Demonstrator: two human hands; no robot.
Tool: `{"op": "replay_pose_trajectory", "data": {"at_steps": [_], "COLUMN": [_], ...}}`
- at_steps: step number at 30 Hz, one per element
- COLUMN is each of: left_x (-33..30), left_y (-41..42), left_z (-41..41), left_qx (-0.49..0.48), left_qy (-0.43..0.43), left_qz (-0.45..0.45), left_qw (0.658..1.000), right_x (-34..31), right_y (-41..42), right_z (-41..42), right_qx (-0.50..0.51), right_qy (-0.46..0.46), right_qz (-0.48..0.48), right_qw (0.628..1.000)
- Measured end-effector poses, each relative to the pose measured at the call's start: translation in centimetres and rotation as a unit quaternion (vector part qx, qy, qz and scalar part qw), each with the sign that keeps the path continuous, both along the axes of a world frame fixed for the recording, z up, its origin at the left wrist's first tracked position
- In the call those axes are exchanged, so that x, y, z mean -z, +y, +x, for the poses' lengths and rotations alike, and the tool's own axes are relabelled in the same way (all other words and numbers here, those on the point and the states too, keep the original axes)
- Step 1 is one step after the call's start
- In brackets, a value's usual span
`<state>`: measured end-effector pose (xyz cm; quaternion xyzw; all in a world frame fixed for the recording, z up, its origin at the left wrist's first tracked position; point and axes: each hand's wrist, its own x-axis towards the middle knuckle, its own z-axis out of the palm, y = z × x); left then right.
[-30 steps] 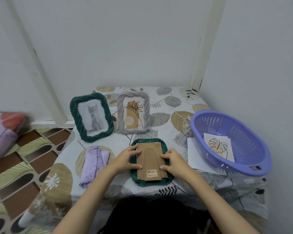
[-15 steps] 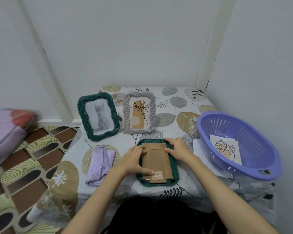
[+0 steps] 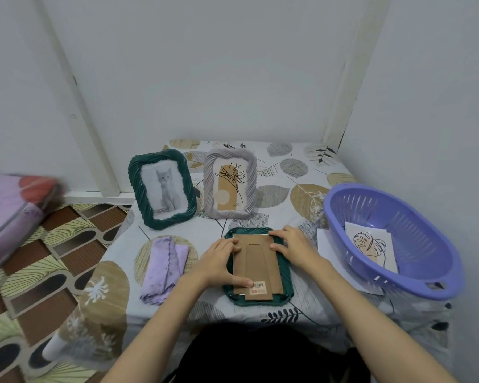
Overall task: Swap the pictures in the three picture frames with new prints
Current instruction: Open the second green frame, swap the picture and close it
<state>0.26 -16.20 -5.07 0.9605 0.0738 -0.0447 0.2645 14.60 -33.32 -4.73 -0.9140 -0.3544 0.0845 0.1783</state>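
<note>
Both hands have shifted on the face-down frame since a second ago: the right hand (image 3: 293, 248) has slid from the lower right edge up to the upper right corner, while the left hand (image 3: 221, 262) stays on the left side with its thumb now reaching down to the barcode sticker (image 3: 257, 287) near the bottom. That face-down green frame (image 3: 285, 275) lies at the centre of the picture on the worktop (image 3: 302, 172), its brown cardboard backing (image 3: 256, 261) upward and looking slightly askew in the rim. Left fingers are loosely spread and press flat on the backing's left edge; right fingers are slightly curled, tips pressing the top right corner of the backing, pinching nothing that I can see. Above it, left of centre, stands a green frame with a cat picture (image 3: 163, 189), and just beside that a lilac frame with a plant print (image 3: 230, 187), both upright. At the right, a purple basket (image 3: 426, 283) holds a leaf print (image 3: 371, 244), with white sheets (image 3: 327, 241) lying partly under it. A folded lilac cloth (image 3: 165, 268) lies at the lower left of the worktop. Judging from this, the task is at an early-to-middle stage: one frame is being opened or closed at its back, I cannot tell which, and at least the cat picture seems still to be swapped
</note>
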Motion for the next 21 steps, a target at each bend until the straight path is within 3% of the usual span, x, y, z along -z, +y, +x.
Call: {"op": "replay_pose_trajectory", "data": {"at_steps": [8,12,18,21], "left_x": [0.1,0.3,0.5,0.7], "left_y": [0.1,0.6,0.6,0.8], "left_z": [0.1,0.6,2.1,2.6], "left_qx": [0.003,0.001,-0.074,-0.142], "left_qy": [-0.001,0.004,-0.097,-0.085], "left_qz": [0.015,0.047,0.105,0.079], "left_qw": [1.0,0.999,0.987,0.983], "right_x": [0.7,1.0,1.4,1.7], "right_y": [-0.1,-0.1,0.0,0.0], "right_z": [-0.2,-0.7,-0.4,-0.2], "right_qx": [0.018,0.079,0.091,0.083], "right_qy": [0.0,0.027,0.036,0.034], "right_qz": [0.036,0.094,0.11,0.117], "right_qw": [0.999,0.992,0.989,0.989]}}
